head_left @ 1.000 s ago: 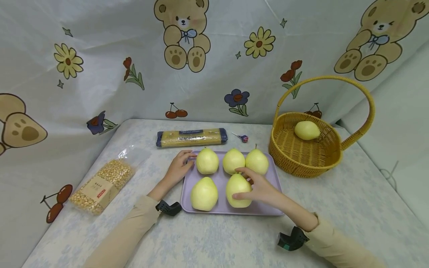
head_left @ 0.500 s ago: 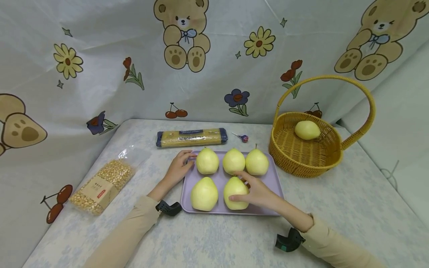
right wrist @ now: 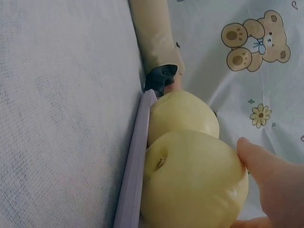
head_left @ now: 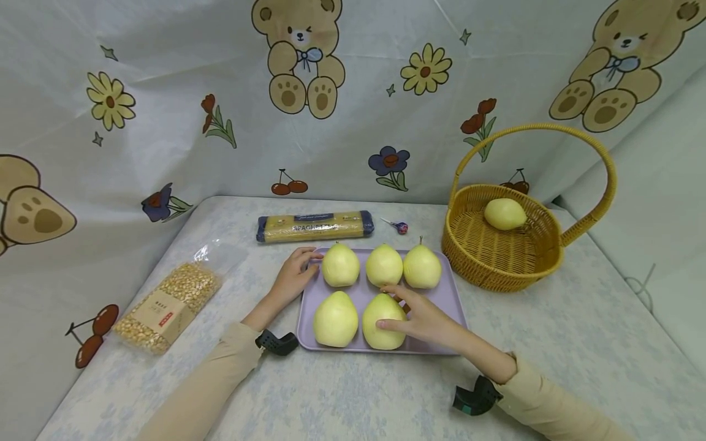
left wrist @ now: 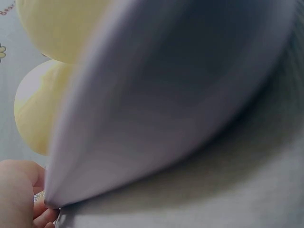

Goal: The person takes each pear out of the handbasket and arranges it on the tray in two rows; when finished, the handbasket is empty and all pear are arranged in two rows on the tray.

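Note:
My left hand (head_left: 295, 273) grips the left rim of a lilac tray (head_left: 360, 300); in the left wrist view its thumb and fingers (left wrist: 46, 217) lie at the tray's edge. Several pale yellow-green pears stand on the tray in two rows. My right hand (head_left: 423, 313) holds the front right pear (head_left: 380, 327), thumb on its near side and fingers by its top. In the right wrist view the thumb touches that pear (right wrist: 194, 183). Left of it stands another front pear (head_left: 336, 320), and behind it a back-row pear (head_left: 384, 265).
A wicker basket (head_left: 485, 275) with a tall handle and one pear (head_left: 504, 214) inside stands at the back right. Behind the tray lie a spaghetti pack (head_left: 315, 226) and a lollipop (head_left: 401, 227). A bag of corn kernels (head_left: 168, 309) lies at the left.
The front right pear has moved left and slightly toward the front edge of the tray, with my right hand at it. My left hand has stayed on the tray's rim.

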The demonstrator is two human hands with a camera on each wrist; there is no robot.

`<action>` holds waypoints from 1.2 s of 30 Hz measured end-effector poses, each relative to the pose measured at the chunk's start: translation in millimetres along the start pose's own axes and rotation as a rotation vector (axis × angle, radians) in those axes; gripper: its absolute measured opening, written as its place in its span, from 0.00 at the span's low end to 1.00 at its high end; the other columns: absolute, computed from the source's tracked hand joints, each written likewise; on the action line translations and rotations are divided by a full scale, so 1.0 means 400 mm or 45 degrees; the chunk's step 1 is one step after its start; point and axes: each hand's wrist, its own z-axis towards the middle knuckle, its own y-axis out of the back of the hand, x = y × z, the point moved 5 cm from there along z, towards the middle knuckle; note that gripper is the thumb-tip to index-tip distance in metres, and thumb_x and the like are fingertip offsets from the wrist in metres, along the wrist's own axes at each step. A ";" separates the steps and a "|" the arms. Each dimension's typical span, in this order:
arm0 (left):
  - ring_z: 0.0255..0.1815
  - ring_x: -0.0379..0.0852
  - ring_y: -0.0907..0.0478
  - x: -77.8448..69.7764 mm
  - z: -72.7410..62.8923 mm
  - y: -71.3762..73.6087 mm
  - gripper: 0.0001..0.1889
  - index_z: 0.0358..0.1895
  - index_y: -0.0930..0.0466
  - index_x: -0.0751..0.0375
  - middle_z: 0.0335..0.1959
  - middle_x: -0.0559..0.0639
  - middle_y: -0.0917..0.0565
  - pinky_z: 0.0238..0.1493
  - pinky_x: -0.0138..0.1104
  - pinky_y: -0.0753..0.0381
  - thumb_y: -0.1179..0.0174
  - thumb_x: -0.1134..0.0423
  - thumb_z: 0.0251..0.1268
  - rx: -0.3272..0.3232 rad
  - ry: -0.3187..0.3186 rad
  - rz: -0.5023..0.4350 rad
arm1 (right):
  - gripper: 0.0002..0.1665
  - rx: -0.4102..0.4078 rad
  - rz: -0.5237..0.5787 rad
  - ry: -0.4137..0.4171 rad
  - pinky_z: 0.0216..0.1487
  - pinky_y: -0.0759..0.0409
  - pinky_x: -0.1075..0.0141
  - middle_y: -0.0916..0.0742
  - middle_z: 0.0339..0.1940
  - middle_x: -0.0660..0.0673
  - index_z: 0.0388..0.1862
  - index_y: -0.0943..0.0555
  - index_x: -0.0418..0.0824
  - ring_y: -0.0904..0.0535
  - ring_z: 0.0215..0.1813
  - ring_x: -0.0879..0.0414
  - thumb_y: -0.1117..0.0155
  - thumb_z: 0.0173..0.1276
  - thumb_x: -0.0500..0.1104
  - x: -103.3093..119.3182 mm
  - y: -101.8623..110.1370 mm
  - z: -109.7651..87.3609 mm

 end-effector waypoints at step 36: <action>0.69 0.58 0.34 -0.003 -0.001 0.000 0.15 0.55 0.21 0.62 0.65 0.58 0.29 0.68 0.52 0.34 0.46 0.61 0.69 0.006 0.012 0.022 | 0.24 -0.410 0.052 0.002 0.39 0.20 0.70 0.18 0.48 0.33 0.63 0.29 0.34 0.19 0.43 0.53 0.45 0.72 0.43 -0.021 0.280 0.037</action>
